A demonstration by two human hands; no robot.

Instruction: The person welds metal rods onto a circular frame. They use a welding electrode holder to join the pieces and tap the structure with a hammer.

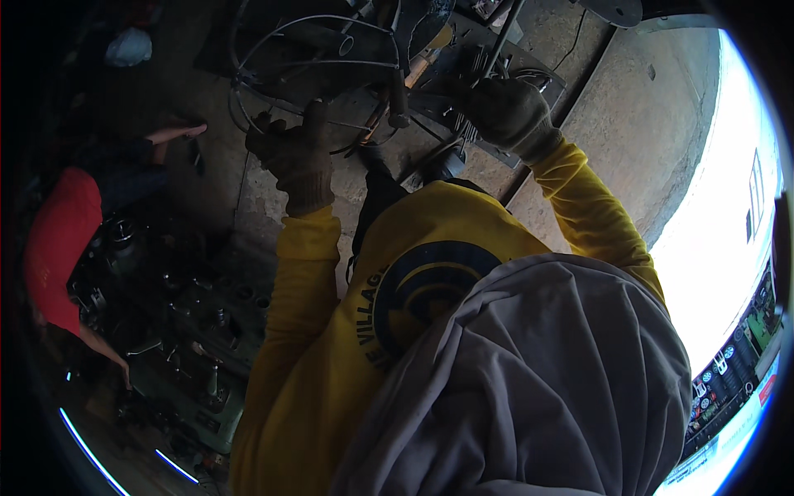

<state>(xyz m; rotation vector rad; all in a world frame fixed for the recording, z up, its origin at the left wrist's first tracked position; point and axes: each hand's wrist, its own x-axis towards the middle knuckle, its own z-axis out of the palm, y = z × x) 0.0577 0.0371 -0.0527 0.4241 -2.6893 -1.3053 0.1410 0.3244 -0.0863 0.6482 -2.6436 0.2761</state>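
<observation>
The person's gloved left hand (294,157) extends forward with thumb (315,117) and fingers (265,142) parted; the gloved right hand (509,116) has curled fingers, its forearm (591,207) angling inward.

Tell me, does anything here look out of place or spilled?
Nothing looks plainly spilled or broken, though much is dark. Only the pale, crumpled bundle at upper left looks stray: it seems soft and lies apart from the metal frame near the left hand. I can't tell what it is.

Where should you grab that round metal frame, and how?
Probably grip the metal frame by its lower curved bar, coming from the wearer's side: it looks slim enough to curl around, and the gloved left hand is close by.
</observation>
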